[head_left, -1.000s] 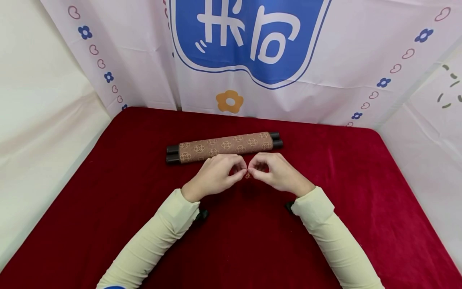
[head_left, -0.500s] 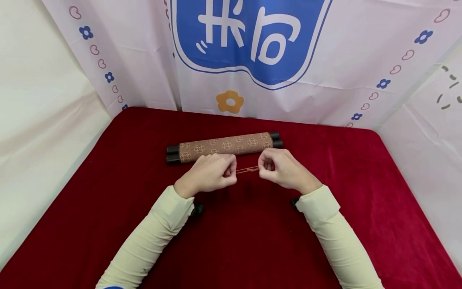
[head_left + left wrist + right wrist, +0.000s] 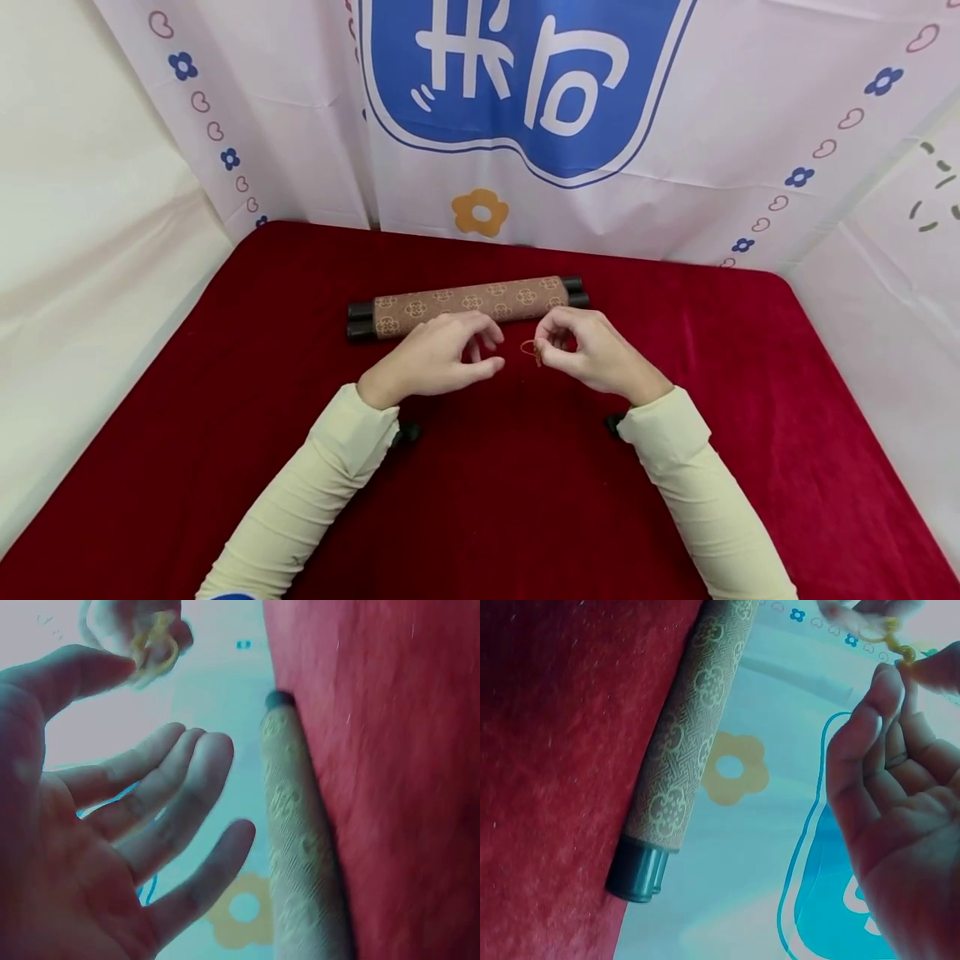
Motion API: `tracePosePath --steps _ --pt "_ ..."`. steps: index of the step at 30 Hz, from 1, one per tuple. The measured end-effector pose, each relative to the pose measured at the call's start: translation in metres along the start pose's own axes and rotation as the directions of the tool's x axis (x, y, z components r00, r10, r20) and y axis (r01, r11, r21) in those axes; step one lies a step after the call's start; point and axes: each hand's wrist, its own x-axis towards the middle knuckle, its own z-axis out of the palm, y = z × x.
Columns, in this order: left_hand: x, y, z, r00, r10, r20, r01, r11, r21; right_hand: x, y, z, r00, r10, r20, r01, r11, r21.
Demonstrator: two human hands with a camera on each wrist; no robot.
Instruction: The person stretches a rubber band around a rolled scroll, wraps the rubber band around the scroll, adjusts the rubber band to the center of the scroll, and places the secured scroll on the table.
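Just right of and below the head frame's middle: one cord (image 3: 537,357), thin, orange, its loop extending leftward. Right hand (image 3: 600,354), right of centre, pinched it between thumb and fingertips. Left hand (image 3: 438,354), left of centre, was apart from the cord; grip released, thumb and fingers parted, nothing held. Roll (image 3: 468,307), brown with pale flower motifs and black ends, lay across mid-frame beyond the hands, slightly slanted, right end higher. Red cloth (image 3: 495,508) lay under it and filled the lower centre. Two pale sleeves (image 3: 686,479) ran to the bottom edge. Backdrop (image 3: 315,167), white, spanned the top, bearing a blue panel (image 3: 517,125) at upper centre and an orange flower (image 3: 463,215) below.
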Motion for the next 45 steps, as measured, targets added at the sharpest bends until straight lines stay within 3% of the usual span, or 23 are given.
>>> tracePosePath --steps 3,8,19,24,31,38,45 --pt "0.003 0.003 0.008 0.998 0.058 0.007 -0.057 0.995 -0.086 0.0 -0.003 0.002 1.0 -0.008 0.016 0.007 1.0 0.026" --pt "0.007 0.007 0.019 0.989 0.12 -0.087 -0.133 0.978 -0.158 0.002 -0.005 0.007 0.999 -0.013 0.049 0.01 0.999 0.053" --pt "0.006 0.012 0.02 0.986 0.003 -0.165 -0.02 0.995 -0.1 0.003 -0.004 0.007 0.998 0.012 0.057 -0.015 0.999 0.043" --pt "0.006 0.012 0.019 0.982 -0.003 -0.189 -0.021 0.992 -0.124 0.003 -0.003 0.01 0.999 0.014 0.052 -0.015 1.0 0.026" --pt "0.006 0.015 0.02 0.98 -0.003 -0.201 -0.026 0.99 -0.141 0.004 -0.001 0.015 0.998 -0.054 0.032 0.055 0.998 -0.033" --pt "0.004 0.014 0.018 0.982 -0.056 -0.178 0.057 0.998 -0.001 0.003 -0.003 0.011 0.996 -0.066 -0.059 0.06 0.994 -0.09" --pt "0.001 0.0 0.006 0.974 -0.068 -0.216 0.113 0.973 0.203 -0.001 0.003 -0.01 0.985 -0.048 -0.164 0.026 0.991 -0.134"
